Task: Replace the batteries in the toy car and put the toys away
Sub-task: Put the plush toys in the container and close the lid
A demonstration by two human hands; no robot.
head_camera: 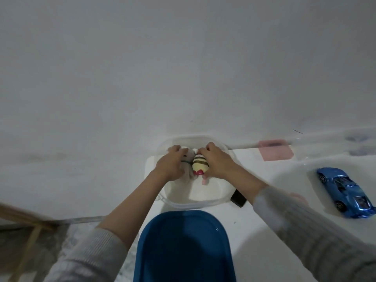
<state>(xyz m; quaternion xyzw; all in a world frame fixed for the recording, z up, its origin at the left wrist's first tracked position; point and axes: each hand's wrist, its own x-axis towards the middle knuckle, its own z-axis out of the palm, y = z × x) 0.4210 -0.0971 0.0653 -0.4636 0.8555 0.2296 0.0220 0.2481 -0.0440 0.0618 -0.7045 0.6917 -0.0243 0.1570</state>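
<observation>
A clear plastic tub (211, 201) stands on the white table in front of me. Both my hands are inside it. My left hand (172, 162) grips a white plush toy (188, 157) with a dark band. Right beside it, my right hand (216, 161) holds a yellow plush toy (200, 164) with dark stripes and a pink base. The two toys touch each other above the tub's floor. A shiny blue toy car (345, 191) lies on the table far to the right, apart from both hands.
A blue lid (183, 247) lies just in front of the tub, near me. A small black block (238, 199) sits by the tub's right rim. A pink flat piece (275, 150) and a white rod (244, 146) lie by the wall. The table's left edge drops to the floor.
</observation>
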